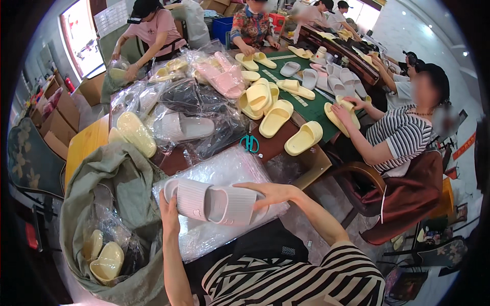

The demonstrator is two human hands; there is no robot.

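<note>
A pair of pale grey slide slippers (pixel 232 204) with ribbed straps is held between my two hands, just above a stack of clear plastic bags (pixel 204 239). My left hand (pixel 170 204) grips the left slipper at its outer end. The right hand (pixel 270 194) has its fingers wrapped on the far end of the other slipper. Both slippers lie side by side, strap faces up, close together. Beyond the bags, teal-handled scissors (pixel 249 144) rest on the brown table.
An olive sack (pixel 76 229) at left holds bagged yellow slippers (pixel 107 262). Bagged grey slippers (pixel 184 127) and pink slippers (pixel 222 79) pile up ahead. Loose yellow slippers (pixel 276 118) stand near a green mat (pixel 316 107). At right a co-worker in stripes (pixel 398 132) handles yellow slippers.
</note>
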